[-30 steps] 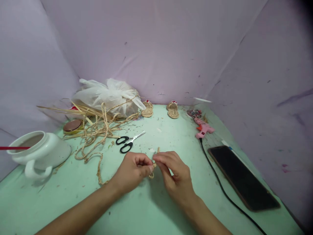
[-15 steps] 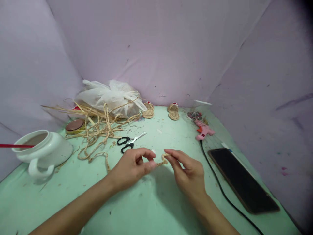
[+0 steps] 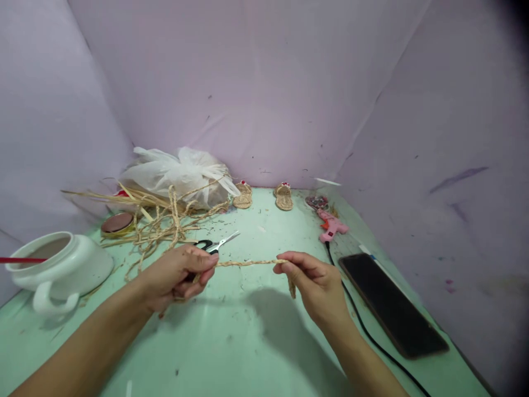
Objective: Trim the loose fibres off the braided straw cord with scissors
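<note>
A braided straw cord (image 3: pixel 246 263) runs taut and nearly level between my two hands, above the table. My left hand (image 3: pixel 182 275) is closed on it, fingers curled, with more cord showing beneath. Thumb and fingertips of my right hand (image 3: pixel 312 281) pinch the other end, and a short woven piece hangs below those fingers. Just behind my left hand lie black-handled scissors (image 3: pixel 215 242), their handles partly covered by it. A tangled heap of the same cord (image 3: pixel 173 220) spreads farther back on the left.
A white ceramic pot (image 3: pixel 82 270) lies tilted at left, a red stick in its mouth. Behind are a tape roll (image 3: pixel 118 225), a plastic bag (image 3: pixel 182 173) and two small woven slippers (image 3: pixel 243 197). On the right are a pink glue gun (image 3: pixel 333 225), its black cable (image 3: pixel 363 320) and a phone (image 3: pixel 392 303).
My left hand has moved left, away from my right hand, and the slack, curled cord between them is now stretched straight. The view has shifted slightly.
</note>
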The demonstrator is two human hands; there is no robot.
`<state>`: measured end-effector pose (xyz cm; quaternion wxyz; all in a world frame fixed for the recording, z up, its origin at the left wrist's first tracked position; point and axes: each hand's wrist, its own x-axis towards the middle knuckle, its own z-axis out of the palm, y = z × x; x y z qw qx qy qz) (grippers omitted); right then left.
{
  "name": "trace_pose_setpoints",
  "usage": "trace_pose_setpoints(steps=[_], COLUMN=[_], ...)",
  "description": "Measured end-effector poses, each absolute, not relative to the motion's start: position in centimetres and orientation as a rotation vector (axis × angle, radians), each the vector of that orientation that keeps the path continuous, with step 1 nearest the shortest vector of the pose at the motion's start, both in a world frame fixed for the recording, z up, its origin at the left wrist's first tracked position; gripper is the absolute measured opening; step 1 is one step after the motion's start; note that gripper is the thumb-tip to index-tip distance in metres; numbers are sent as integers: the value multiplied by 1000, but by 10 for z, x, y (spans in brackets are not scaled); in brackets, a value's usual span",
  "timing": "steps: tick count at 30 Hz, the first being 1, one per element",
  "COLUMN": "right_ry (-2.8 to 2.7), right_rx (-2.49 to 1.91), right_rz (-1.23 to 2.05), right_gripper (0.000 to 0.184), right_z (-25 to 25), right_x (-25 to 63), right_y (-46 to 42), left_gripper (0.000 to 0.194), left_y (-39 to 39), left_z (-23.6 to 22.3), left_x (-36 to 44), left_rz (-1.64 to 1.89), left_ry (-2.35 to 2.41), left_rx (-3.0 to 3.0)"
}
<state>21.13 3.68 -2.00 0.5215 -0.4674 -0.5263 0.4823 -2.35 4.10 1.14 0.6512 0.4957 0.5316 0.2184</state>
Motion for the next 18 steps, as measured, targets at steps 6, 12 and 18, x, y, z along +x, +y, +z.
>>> trace_pose_setpoints(steps=[6,12,18], right_ry=[-1238,-1254,-1341], right_rx=[-1104,-1193,-1195], right_rz=[1401,1258,1207], right_gripper=[12,10,10], right_z=[-23,-30,-30], right_x=[199,190,190], right_y=[30,30,27], left_gripper=[26,39,13], left_y=[48,4,1], left_z=[-15,2,-10], left_x=[-6,30,44], left_rz=[280,901,1063], left_ry=[1624,1808,1640], left_rx=[1674,1830,1748])
